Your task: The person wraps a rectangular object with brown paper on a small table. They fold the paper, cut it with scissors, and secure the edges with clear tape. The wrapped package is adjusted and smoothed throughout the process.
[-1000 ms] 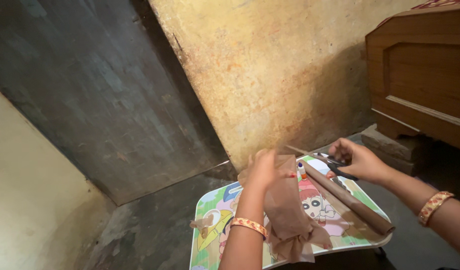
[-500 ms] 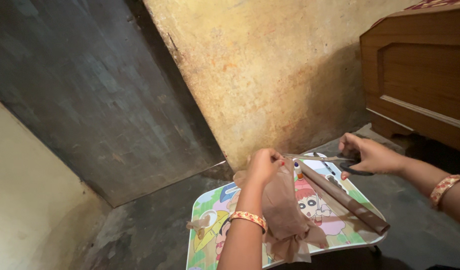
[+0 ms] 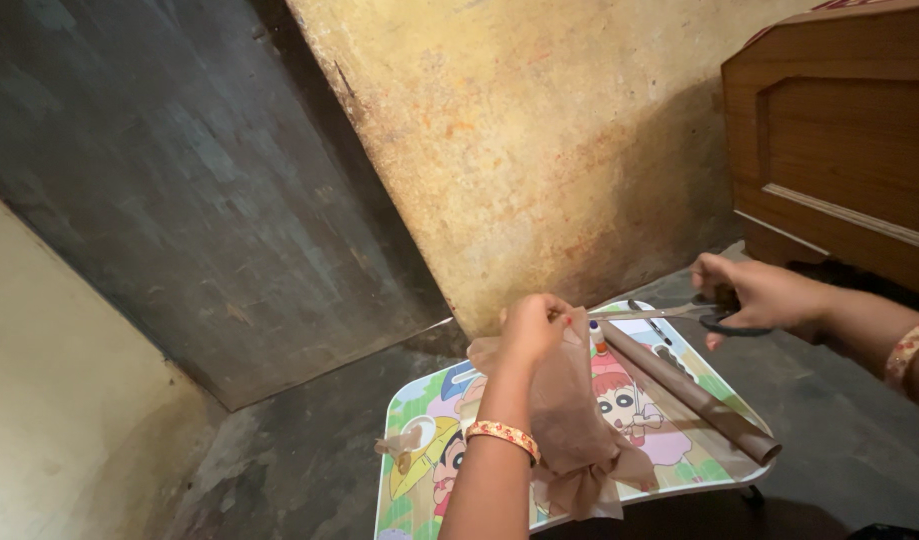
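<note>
Brown paper: a thin, crumpled sheet (image 3: 569, 420) hangs from my left hand (image 3: 530, 330), its lower end bunched on the tray table (image 3: 409, 490).
Left hand: closed in a pinch on the top edge of the sheet, raised above the table, bangle on the wrist.
Right hand: my right hand (image 3: 764, 296) has its fingers through the dark handles of the scissors (image 3: 669, 314), out to the right and well apart from my left.
Scissors: the blades point left toward the pinched top of the paper, the tips just short of my left fingers; whether the blades are parted I cannot tell, as they look like one thin line.
Progress: I judge the cut barely started, if at all; no slit is visible in the sheet, and it still hangs in one piece.
Left to do: by my reading, nearly all of the cutting.
Loose scrap: a small crumpled piece of the same paper (image 3: 404, 447) lies at the left edge of the table.
Roll: a brown paper roll (image 3: 691, 393) lies diagonally across the cartoon-printed table top, below the scissors.
Glue bottle: a small bottle (image 3: 598, 338) stands beside the roll's far end.
Surroundings: a stained yellow wall (image 3: 539, 150) behind, wooden furniture (image 3: 839, 140) at the right.
</note>
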